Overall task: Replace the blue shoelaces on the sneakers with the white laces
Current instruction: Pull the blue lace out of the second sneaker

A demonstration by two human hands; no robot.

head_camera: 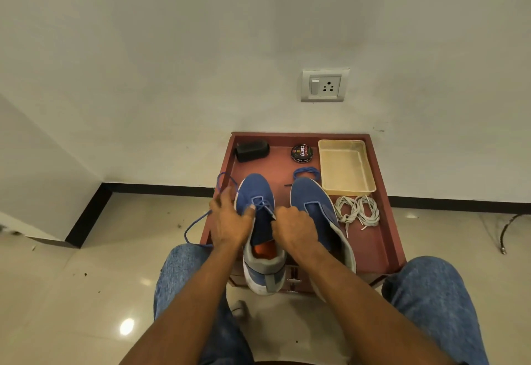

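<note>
The left hand (230,222) holds the left sneaker (260,229) by its side, thumb pressed on the upper near the lowest eyelets, so the shoe stays put while the lace is drawn out. A long run of the blue lace (201,221) loops out past this hand, over the table (382,238) edge and toward the floor; it looks mostly freed already, with only the last crossing near the toe threaded. The right hand (296,228), just right of the left, is curled, its fingertips pinching the lace end at the tongue, apparently to pull it from the remaining eyelets.

Right of that hand stands the other sneaker (314,212), its eyelets bare. Its removed lace (306,173) lies coiled beyond its toe, out of the way. The white laces (356,211) lie in two coils further right, within easy reach for relacing. Beyond them sit a tray (346,168), a polish tin (301,152) and a dark brush (252,150).
</note>
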